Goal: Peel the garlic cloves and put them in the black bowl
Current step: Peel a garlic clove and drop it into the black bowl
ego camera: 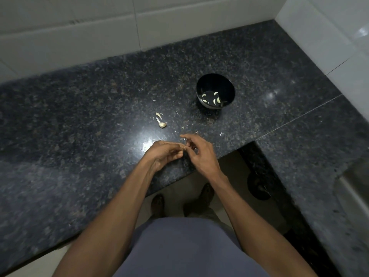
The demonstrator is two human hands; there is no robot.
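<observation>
The black bowl (215,84) stands on the dark granite counter (79,116) at the back right, with several peeled garlic cloves (214,99) lying in it. An unpeeled clove (162,124) and a bit of skin (158,114) lie on the counter left of the bowl. My left hand (165,153) and my right hand (201,152) meet above the counter's front edge. Their fingertips pinch a small garlic clove (185,145) between them, mostly hidden by the fingers.
Scraps of garlic skin (220,134) are scattered on the counter around my hands. White tiled walls (99,27) close the back and right sides. The counter turns a corner at the right, with floor and my feet (157,202) below.
</observation>
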